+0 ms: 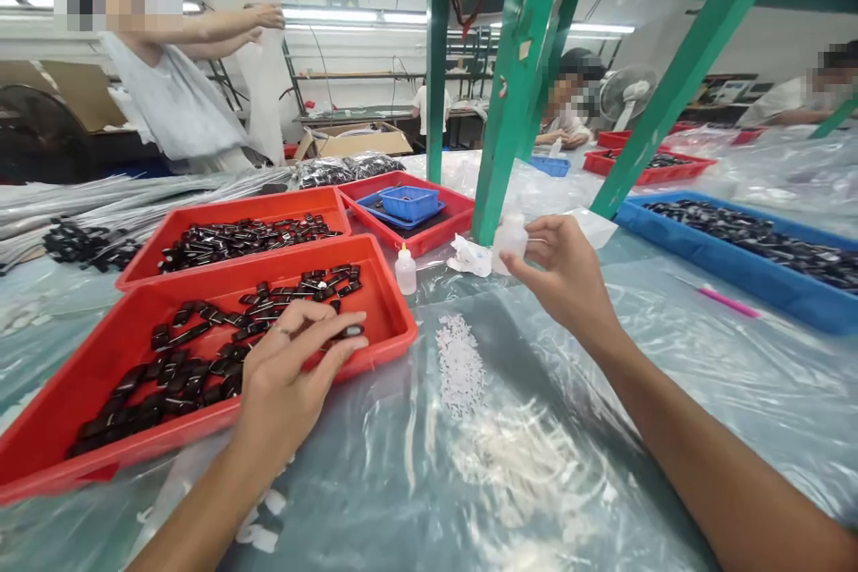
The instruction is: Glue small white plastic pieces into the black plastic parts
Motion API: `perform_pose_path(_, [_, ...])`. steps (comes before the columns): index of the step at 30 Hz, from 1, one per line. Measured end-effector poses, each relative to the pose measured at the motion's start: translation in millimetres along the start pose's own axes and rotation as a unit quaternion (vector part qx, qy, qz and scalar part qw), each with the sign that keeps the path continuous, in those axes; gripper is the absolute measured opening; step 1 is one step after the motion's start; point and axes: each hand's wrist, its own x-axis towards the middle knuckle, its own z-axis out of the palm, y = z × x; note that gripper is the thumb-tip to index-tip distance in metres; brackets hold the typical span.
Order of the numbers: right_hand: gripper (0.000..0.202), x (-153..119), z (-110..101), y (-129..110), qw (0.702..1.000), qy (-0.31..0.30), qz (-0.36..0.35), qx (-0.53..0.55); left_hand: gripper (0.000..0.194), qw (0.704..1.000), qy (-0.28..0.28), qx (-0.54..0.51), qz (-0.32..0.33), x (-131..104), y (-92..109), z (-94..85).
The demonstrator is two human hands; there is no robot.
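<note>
Between the thumb and fingers of my left hand [295, 362] is a small black plastic part [349, 332], held above the right end of the near red tray [395, 322]. Many similar black parts [180, 380] lie loose in that tray. My right hand [559, 264] grips a translucent white plastic bottle [511, 237] by its side, near the foot of the green post. Left of it stands a smaller squeeze bottle [405, 270] with a yellow tip. A patch of tiny whitish pieces [460, 366] is spread on the plastic-covered table between my hands.
A second red tray [234, 206] of black parts sits behind the near one. Green posts [513, 98] rise from the table. A crumpled white tissue [470, 256], a pink pen-like tool [728, 302] and a blue tray [710, 264] lie rightward. Other people work beyond.
</note>
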Motion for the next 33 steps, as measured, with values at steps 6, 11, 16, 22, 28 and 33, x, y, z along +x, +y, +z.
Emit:
perform_pose_path(6, [0.061, 17, 4, 42, 0.988, -0.065, 0.087, -0.106, 0.013, 0.996, 0.032, -0.057, -0.069, 2, -4, -25.9])
perform_pose_path(11, [0.061, 20, 10, 68, 0.980, -0.095, 0.111, -0.133, 0.014, 0.991, 0.037, -0.077, -0.101, 6, -7, -46.6])
perform_pose_path(16, [0.064, 24, 8, 73, 0.979, -0.093, 0.106, -0.147, 0.017, 0.996, 0.044, -0.060, -0.048, 6, -8, -40.0])
perform_pose_path(22, [0.038, 21, 10, 71, 0.980, -0.098, 0.104, -0.140, 0.025, 0.997, 0.053, -0.034, 0.044, 0, -1, -31.5])
perform_pose_path(28, [0.028, 17, 9, 70, 0.985, -0.100, 0.084, -0.115, 0.029, 0.996, 0.042, -0.028, 0.080, -4, 3, -29.6])
perform_pose_path(33, [0.046, -3, 5, 30, 0.991, -0.132, -0.014, -0.037, 0.023, 0.996, 0.024, -0.012, 0.088, -9, 5, -27.1])
